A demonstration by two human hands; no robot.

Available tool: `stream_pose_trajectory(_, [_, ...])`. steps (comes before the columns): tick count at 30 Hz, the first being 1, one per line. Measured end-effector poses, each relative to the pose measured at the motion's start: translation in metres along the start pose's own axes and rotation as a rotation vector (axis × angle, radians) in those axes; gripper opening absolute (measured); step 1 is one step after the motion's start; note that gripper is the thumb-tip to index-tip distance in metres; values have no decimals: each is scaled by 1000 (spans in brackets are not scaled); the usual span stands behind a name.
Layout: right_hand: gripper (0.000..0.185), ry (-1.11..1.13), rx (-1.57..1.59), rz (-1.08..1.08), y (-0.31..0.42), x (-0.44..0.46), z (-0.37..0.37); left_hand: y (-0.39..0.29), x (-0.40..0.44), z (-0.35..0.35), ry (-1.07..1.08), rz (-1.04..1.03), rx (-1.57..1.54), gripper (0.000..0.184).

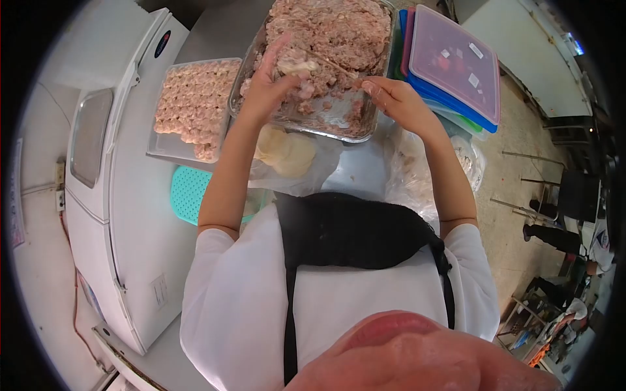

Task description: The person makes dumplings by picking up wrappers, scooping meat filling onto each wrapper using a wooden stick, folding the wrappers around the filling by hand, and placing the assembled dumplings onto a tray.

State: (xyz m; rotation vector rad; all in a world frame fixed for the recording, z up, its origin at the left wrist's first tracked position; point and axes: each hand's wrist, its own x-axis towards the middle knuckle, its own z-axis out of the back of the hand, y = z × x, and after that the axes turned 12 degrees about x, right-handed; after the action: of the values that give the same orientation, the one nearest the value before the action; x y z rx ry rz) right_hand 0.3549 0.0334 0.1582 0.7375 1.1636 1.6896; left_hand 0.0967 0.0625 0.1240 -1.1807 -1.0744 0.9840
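My left hand [270, 81] is raised over a metal tray [373, 130] of pinkish ground meat [332, 26]. Its fingers curl round a pale dumpling wrapper [297, 64] with some meat on it. My right hand [399, 103], at the tray's right edge, pinches the end of a thin stick-like spreader [332, 63], which points left toward the wrapper. Below the tray, a stack of round pale wrappers [290, 154] lies on clear plastic. Left of the tray, a shallow container [171, 148] holds rows of formed meat dumplings [195, 98].
Stacked colored plastic lids [456, 65] stand right of the tray. A clear plastic bag [417, 173] lies below my right forearm. A turquoise perforated basket [189, 192] and a white freezer [140, 176] are at left. People and chairs appear at far right.
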Motion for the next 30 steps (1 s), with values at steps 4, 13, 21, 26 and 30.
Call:
stream_pose_trajectory(4, [37,60,-75,110,5,-9,9,-8,11,-3,33,-348,588,55])
stream_pose_trajectory(13, [36,205,-140,31,-35,23,36,-27,6,17,371,-43,941,44])
stream_pose_trajectory(21, [36,154,-20,132,-4,16,20,-28,-8,28,206,-342,728,55])
stream_pose_trajectory(26, [33,229,-103,329,-33,24,-18,-15,-7,40,339,-349,807,39])
stream_pose_trajectory(30, [32,234,-223,248,-57,48,-3,-3,-12,50,292,-67,783,39])
